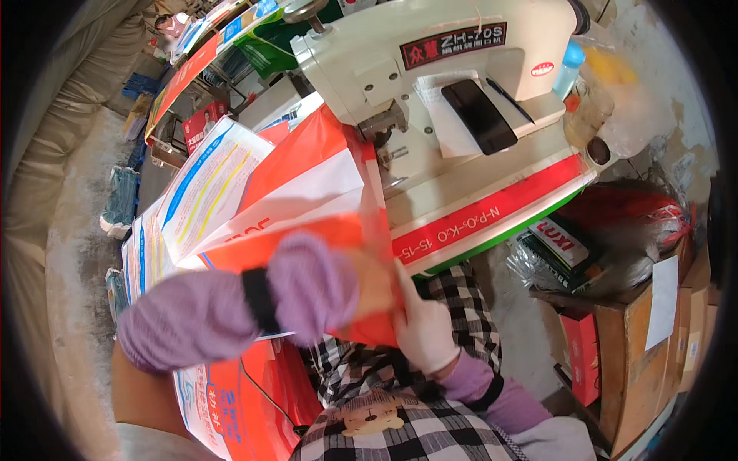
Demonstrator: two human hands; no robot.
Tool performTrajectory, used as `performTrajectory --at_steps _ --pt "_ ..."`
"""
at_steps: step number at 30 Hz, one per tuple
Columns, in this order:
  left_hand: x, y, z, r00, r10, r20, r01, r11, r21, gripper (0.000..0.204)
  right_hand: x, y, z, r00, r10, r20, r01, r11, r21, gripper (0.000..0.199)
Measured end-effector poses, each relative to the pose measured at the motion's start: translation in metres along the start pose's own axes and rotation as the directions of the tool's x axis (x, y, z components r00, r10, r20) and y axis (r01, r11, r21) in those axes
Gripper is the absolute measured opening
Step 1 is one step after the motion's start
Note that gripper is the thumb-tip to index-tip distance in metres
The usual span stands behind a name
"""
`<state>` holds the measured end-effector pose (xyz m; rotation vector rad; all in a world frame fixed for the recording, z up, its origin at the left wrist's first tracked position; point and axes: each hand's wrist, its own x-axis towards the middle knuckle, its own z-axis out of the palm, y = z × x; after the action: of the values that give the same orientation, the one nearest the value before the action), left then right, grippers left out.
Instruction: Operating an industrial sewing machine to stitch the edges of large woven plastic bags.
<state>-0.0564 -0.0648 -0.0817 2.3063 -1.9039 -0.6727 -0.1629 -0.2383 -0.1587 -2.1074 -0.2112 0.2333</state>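
Observation:
An orange and white woven bag (307,184) runs from the needle of a cream industrial sewing machine (430,84) down toward me. My right hand (424,326), in a white glove, pinches the bag's lower right edge. My left hand (361,284) is blurred, in a purple sleeve with a black wristband, and lies on the bag's near end with the fingers closed on the fabric. The bag's upper edge sits under the machine's presser foot (388,127).
A black phone (478,115) lies on the machine bed. More printed bags (204,192) are stacked at the left. Cardboard boxes (638,346) and plastic-wrapped goods (615,223) stand at the right. I wear a black-and-white checked apron (400,415).

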Motion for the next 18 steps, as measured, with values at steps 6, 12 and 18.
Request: performTrajectory --at_steps 6,12,18 --pt "-0.051 -0.133 -0.084 0.836 -0.534 0.126 0.424 0.775 0.469 0.016 0.054 0.007 0.002 0.988 -0.080 -0.135 0.040 0.960 -0.276 0.068" --pt "0.016 0.065 0.005 0.946 -0.314 0.083 0.322 0.937 -0.131 0.012 0.188 0.010 0.010 0.998 -0.066 0.014 0.063 0.841 -0.537 0.059" --pt "0.078 0.070 -0.065 0.949 -0.307 0.065 0.311 0.947 -0.075 0.014 0.183 0.001 0.020 0.996 0.086 -0.025 -0.088 0.900 -0.428 0.059"
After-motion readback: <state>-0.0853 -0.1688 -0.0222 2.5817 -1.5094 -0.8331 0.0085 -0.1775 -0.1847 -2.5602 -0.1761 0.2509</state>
